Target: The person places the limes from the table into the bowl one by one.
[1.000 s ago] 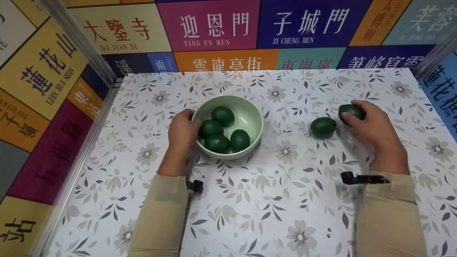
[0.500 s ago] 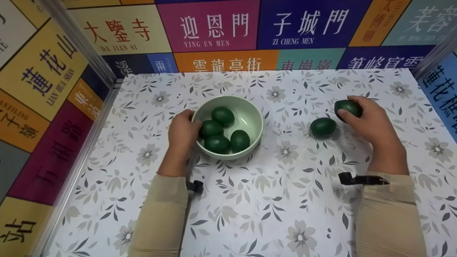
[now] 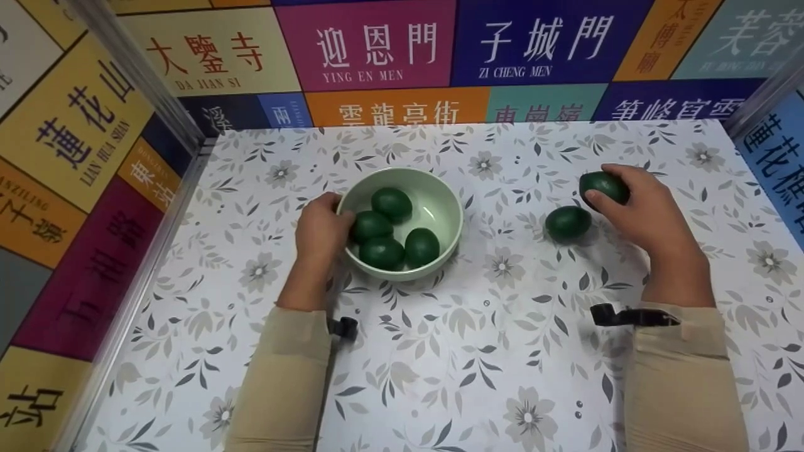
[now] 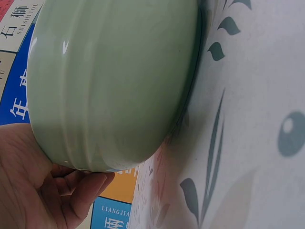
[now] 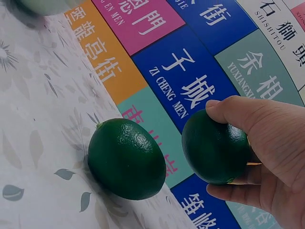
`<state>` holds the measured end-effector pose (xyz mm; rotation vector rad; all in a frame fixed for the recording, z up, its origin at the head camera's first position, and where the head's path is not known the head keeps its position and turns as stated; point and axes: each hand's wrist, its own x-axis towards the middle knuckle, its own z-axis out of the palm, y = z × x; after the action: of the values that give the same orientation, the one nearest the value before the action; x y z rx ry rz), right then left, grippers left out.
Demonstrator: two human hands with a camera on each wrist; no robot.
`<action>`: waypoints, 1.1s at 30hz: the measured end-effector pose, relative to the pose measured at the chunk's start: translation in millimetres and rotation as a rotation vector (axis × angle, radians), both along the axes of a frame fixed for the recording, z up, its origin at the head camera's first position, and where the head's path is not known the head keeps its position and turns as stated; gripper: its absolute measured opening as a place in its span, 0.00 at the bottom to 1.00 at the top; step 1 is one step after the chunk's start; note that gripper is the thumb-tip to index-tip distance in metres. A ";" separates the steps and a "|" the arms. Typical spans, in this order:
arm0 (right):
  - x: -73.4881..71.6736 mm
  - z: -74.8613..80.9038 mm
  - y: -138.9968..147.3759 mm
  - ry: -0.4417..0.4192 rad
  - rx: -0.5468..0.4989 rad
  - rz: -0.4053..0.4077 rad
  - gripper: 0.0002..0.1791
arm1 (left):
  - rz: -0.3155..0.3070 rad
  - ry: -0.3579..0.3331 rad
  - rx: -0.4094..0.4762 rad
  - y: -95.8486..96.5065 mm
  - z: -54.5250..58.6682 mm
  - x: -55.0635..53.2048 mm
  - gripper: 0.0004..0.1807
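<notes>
A pale green bowl [image 3: 440,207] stands left of the table's middle, holding several dark green, lime-like fruits [image 3: 392,204]. My left hand [image 3: 319,229] grips its left side, thumb over the rim and fingers against the outer wall, as the left wrist view shows on the bowl [image 4: 114,86]. At the right, my right hand [image 3: 653,210] pinches one green fruit [image 3: 604,188] between thumb and fingers; in the right wrist view this held fruit [image 5: 214,148] is raised off the table. Another green fruit [image 3: 568,223] lies on the table just left of and nearer than the held one.
A white tablecloth [image 3: 440,376] with grey flowers and leaves covers the table. Panels [image 3: 377,44] with coloured blocks and large characters rise along the back and left edges, and another panel [image 3: 779,144] stands at the right. Each wrist wears a black camera strap [image 3: 634,315].
My right hand has lifted the green fruit and shifted it slightly left and away from me, past the one lying on the table. The left hand and bowl have stayed put.
</notes>
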<state>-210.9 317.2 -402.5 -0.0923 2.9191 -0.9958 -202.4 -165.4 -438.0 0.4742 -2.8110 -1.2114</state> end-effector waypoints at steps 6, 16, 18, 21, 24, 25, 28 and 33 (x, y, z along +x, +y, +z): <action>2.3 5.1 -6.8 0.008 -0.003 0.014 0.44 | -0.007 0.012 -0.012 -1.2 -0.9 0.3 0.17; 6.3 13.2 -27.4 0.051 0.029 0.054 0.41 | -0.008 0.035 0.018 0.1 -0.9 2.2 0.16; 7.4 13.6 -32.7 0.063 0.031 0.072 0.41 | -0.007 0.025 0.019 0.2 -0.8 1.8 0.16; 9.0 15.5 -40.7 0.070 0.031 0.098 0.40 | -0.005 0.007 0.018 0.4 -0.5 0.2 0.17; 9.7 17.4 -49.4 0.069 0.037 0.114 0.40 | -0.001 0.005 0.024 0.4 -0.4 -0.2 0.17; 10.0 18.0 -52.3 0.067 0.040 0.119 0.40 | 0.001 0.005 0.027 0.5 -0.4 -0.1 0.17; 10.8 19.4 -60.2 0.068 0.053 0.136 0.40 | 0.008 0.001 0.039 0.7 -0.2 0.4 0.16; 11.6 22.2 -70.6 0.082 0.069 0.164 0.40 | 0.013 -0.010 0.037 1.6 0.9 0.0 0.15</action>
<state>-199.3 246.6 -380.2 -0.3712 2.9564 -0.8855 -202.3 -163.8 -437.1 0.5010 -2.7939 -1.2648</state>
